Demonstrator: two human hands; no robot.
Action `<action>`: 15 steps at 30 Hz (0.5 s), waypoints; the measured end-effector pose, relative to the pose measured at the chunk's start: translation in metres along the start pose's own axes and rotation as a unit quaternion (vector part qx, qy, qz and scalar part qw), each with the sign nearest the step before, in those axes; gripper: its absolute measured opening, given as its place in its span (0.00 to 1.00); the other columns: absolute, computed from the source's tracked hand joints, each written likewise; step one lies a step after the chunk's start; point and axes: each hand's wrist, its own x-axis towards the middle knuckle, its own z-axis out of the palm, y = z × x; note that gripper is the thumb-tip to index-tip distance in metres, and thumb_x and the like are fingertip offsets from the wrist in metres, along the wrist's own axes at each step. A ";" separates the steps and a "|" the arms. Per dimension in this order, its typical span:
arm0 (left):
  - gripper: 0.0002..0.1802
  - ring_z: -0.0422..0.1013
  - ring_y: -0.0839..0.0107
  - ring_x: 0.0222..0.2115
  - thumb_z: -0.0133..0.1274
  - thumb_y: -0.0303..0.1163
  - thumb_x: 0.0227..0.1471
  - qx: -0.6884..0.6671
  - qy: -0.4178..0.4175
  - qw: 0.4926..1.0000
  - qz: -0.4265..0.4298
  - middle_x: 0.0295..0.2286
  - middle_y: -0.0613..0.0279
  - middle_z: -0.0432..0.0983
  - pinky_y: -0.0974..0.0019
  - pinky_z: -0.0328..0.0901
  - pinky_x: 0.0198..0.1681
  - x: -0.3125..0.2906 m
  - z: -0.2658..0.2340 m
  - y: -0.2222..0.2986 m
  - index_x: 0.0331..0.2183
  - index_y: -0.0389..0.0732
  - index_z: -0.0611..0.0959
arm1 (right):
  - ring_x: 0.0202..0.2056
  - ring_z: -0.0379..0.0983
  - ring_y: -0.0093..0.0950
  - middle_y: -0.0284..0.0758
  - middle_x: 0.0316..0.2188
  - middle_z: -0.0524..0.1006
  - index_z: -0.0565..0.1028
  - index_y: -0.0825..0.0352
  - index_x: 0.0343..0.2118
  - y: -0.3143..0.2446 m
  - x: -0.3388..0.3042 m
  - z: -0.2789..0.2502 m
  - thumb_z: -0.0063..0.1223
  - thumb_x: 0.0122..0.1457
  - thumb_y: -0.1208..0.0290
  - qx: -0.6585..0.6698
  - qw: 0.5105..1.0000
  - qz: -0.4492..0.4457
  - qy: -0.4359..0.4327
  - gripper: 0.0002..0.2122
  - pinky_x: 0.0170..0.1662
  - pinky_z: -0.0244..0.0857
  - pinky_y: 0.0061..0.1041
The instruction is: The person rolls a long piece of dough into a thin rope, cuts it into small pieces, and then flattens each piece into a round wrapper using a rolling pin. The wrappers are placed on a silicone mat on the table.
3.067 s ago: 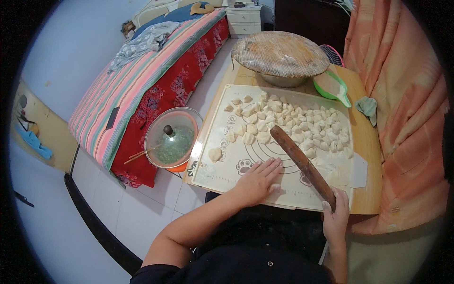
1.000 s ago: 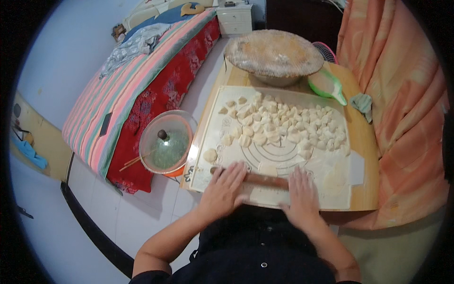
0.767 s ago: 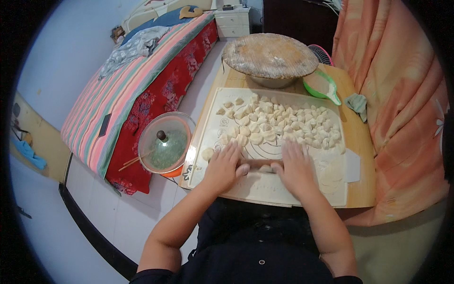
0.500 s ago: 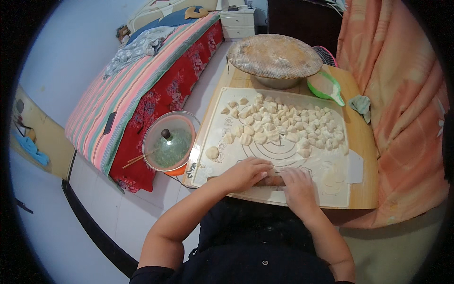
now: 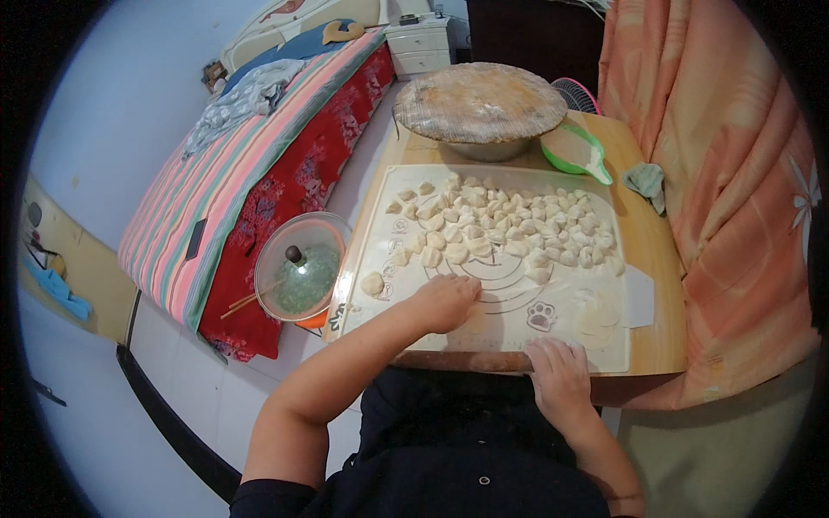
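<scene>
My left hand point(image 5: 447, 303) is over the white printed mat point(image 5: 492, 306), its fingers curled down; what is under them, perhaps a bit of dough, is hidden. At the near edge of the mat, my right hand point(image 5: 560, 367) rests with its fingers over the right end of a brown rolling pin point(image 5: 458, 359). Many small floured dough pieces point(image 5: 509, 220) crowd the far part of the mat. One round dough piece point(image 5: 372, 284) lies apart at the left. Thin, pale, flat rounds, seemingly dough wrappers point(image 5: 596, 315), lie to the right of my hands.
A wide floury round tray point(image 5: 481, 99) covers a metal basin at the back of the wooden table point(image 5: 661, 332). Near it are a green scoop point(image 5: 583, 157) and a cloth point(image 5: 646, 184). A glass-lidded bowl point(image 5: 302, 281) with chopsticks stands left, beside the bed point(image 5: 250, 164). Curtains point(image 5: 734, 216) hang right.
My left hand has left the rolling pin and moved forward onto the mat. The pin has come back to the near edge, with my right hand still at its right end.
</scene>
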 end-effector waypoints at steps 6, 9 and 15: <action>0.08 0.73 0.52 0.40 0.52 0.32 0.50 0.052 -0.058 0.996 0.048 0.32 0.51 0.77 0.54 0.65 0.45 -0.003 -0.018 0.000 0.34 0.40 0.78 | 0.48 0.71 0.35 0.39 0.44 0.76 0.74 0.68 0.44 0.004 -0.005 -0.004 0.51 0.52 0.77 0.015 1.000 0.023 -0.001 0.14 0.49 0.60 0.36; 0.08 0.72 0.52 0.42 0.51 0.31 0.51 0.032 -0.015 0.999 0.006 0.35 0.51 0.77 0.54 0.65 0.46 -0.002 -0.016 0.010 0.34 0.39 0.78 | 0.48 0.71 0.36 0.39 0.44 0.76 0.74 0.68 0.44 0.006 -0.007 -0.005 0.52 0.52 0.78 0.020 0.999 0.024 -0.004 0.15 0.49 0.60 0.36; 0.10 0.71 0.58 0.44 0.50 0.30 0.53 0.045 0.196 0.959 0.200 0.38 0.58 0.78 0.58 0.64 0.47 0.023 -0.026 0.039 0.39 0.43 0.80 | 0.48 0.71 0.37 0.40 0.44 0.76 0.74 0.69 0.44 0.007 -0.010 -0.004 0.51 0.52 0.77 0.027 0.999 0.035 -0.009 0.14 0.50 0.60 0.37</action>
